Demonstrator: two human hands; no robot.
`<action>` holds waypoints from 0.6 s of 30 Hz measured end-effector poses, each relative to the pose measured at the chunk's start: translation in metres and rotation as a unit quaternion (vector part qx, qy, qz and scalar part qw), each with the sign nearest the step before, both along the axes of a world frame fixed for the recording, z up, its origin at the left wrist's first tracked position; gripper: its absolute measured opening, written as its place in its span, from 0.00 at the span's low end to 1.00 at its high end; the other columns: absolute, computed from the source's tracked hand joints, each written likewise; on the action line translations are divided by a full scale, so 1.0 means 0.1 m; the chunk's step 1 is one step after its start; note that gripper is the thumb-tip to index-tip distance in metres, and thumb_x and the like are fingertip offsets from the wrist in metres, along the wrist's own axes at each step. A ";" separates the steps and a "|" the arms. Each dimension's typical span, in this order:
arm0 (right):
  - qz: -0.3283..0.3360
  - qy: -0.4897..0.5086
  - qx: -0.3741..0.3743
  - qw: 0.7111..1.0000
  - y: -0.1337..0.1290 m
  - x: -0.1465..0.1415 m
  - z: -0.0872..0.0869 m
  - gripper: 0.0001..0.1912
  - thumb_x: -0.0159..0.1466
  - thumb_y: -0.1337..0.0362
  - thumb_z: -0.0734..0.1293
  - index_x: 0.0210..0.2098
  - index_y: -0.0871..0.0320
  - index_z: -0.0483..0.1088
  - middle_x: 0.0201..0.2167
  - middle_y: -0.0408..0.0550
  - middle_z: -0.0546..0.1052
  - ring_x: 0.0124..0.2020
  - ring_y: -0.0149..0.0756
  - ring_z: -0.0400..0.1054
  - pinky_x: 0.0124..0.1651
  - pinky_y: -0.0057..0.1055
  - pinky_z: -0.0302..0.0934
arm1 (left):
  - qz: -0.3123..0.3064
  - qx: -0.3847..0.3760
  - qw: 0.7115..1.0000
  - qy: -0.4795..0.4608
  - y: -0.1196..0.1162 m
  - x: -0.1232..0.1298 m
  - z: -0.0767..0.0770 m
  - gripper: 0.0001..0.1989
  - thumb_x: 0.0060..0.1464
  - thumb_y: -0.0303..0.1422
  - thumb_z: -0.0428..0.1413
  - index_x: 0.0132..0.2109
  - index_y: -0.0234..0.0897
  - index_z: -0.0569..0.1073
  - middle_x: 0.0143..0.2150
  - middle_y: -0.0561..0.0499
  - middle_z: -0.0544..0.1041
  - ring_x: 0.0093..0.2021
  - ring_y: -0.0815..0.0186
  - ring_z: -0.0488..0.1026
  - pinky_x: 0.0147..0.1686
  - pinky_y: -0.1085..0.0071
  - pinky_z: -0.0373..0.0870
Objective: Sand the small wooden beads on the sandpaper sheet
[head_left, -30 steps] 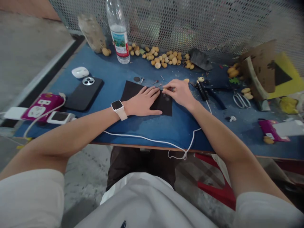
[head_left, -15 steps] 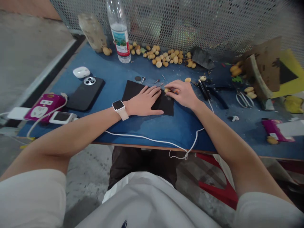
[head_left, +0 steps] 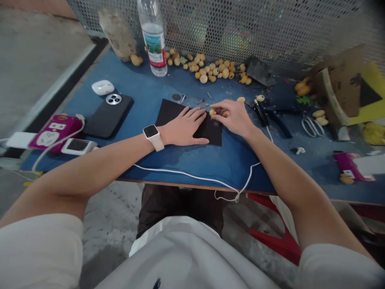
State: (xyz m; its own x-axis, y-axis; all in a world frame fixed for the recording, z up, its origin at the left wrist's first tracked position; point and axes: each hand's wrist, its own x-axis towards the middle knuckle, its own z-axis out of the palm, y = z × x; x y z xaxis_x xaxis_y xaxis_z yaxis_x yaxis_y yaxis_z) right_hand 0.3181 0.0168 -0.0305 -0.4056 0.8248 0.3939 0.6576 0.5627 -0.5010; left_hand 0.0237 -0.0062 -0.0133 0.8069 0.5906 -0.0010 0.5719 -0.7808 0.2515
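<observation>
My left hand [head_left: 185, 127] lies flat with fingers spread on a black sheet [head_left: 171, 112] that looks like sandpaper, pressing it to the blue table. At the sheet's right part, my right hand [head_left: 233, 117] pinches a small round tan nut-like piece [head_left: 213, 112] between thumb and fingertips. The piece is close to the sheet's surface; whether it touches is hard to see. An orange spot shows under the curled fingers, its kind hidden. Just beyond the sheet lie small metal bits [head_left: 183, 99] and a dark disc [head_left: 176, 97].
Many tan round pieces [head_left: 203, 79] line the back, beside a water bottle [head_left: 155, 50]. To the left are a phone [head_left: 108, 118] and a purple power strip [head_left: 55, 134]. On the right lie a black pen-like tool [head_left: 260, 114], pliers [head_left: 279, 123] and scissors [head_left: 313, 126]. A white cable [head_left: 186, 173] crosses the front.
The view has shifted slightly. Both hands keep nearly the same places on the black sheet, the right still pinching the tan piece.
</observation>
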 end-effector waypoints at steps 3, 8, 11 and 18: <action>0.007 -0.002 0.000 1.000 0.01 0.00 0.02 0.12 0.75 0.53 0.80 0.54 0.48 0.92 0.46 0.52 0.89 0.43 0.51 0.82 0.58 0.58 0.80 | 0.000 0.001 1.000 0.001 0.01 0.00 -0.01 0.62 0.79 0.72 0.48 0.91 0.17 0.54 0.94 0.22 0.53 0.94 0.28 0.48 0.92 0.34 0.41; 0.038 -0.015 -0.011 0.999 -0.01 -0.03 0.04 0.13 0.75 0.52 0.80 0.53 0.47 0.93 0.49 0.53 0.90 0.44 0.52 0.82 0.58 0.57 0.79 | -0.005 0.001 1.000 -0.005 0.02 0.00 -0.03 0.63 0.79 0.73 0.47 0.92 0.18 0.55 0.94 0.22 0.54 0.94 0.28 0.49 0.92 0.33 0.41; 0.021 -0.015 -0.003 1.000 0.00 -0.03 0.04 0.13 0.76 0.51 0.79 0.55 0.47 0.94 0.50 0.54 0.91 0.48 0.55 0.83 0.61 0.60 0.79 | -0.005 -0.002 1.000 -0.012 0.03 -0.01 -0.04 0.62 0.79 0.73 0.47 0.92 0.23 0.55 0.94 0.24 0.53 0.94 0.28 0.48 0.92 0.31 0.41; 0.051 -0.042 -0.004 0.998 -0.06 -0.05 0.07 0.12 0.78 0.52 0.77 0.56 0.42 0.94 0.53 0.52 0.89 0.51 0.56 0.82 0.63 0.62 0.79 | -0.013 -0.002 1.000 -0.014 0.04 -0.01 -0.06 0.64 0.78 0.76 0.43 0.92 0.23 0.55 0.94 0.25 0.54 0.94 0.30 0.48 0.92 0.34 0.40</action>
State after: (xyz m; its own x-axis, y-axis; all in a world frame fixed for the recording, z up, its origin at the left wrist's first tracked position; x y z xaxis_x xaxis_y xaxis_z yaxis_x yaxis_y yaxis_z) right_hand 0.3136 0.0110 -0.0238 -0.5195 0.7805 0.3476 0.6370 0.6250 -0.4513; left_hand 0.0223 -0.0019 -0.0194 0.8217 0.5696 0.0188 0.5442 -0.7941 0.2706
